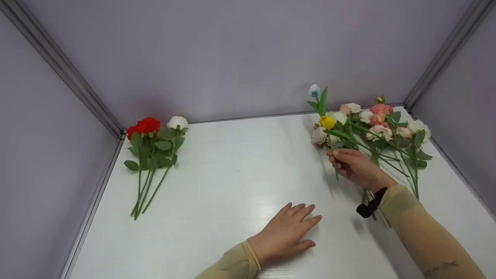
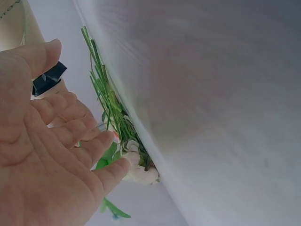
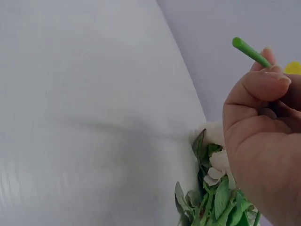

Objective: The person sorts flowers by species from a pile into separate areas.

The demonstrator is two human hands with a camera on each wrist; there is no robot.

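Note:
My right hand (image 1: pixel 358 166) pinches the green stem of a pale blue and white tulip (image 1: pixel 314 91) between thumb and fingers. The flower's head points up toward the back wall, and the cut stem end (image 3: pixel 251 51) sticks out below the grip in the right wrist view. Just behind that stem shows a yellow tulip (image 1: pixel 327 122) at the near side of a flower pile (image 1: pixel 379 133) with pink, peach and white blooms. My left hand (image 1: pixel 288 230) is over the white table with fingers spread, palm down, holding nothing.
On the left of the table (image 1: pixel 232 174) lie red roses (image 1: pixel 148 125) and a white rose (image 1: pixel 178 122), their stems toward me. Grey walls (image 1: pixel 248 58) close off the back and both sides. Loose stems from the pile extend under my right forearm.

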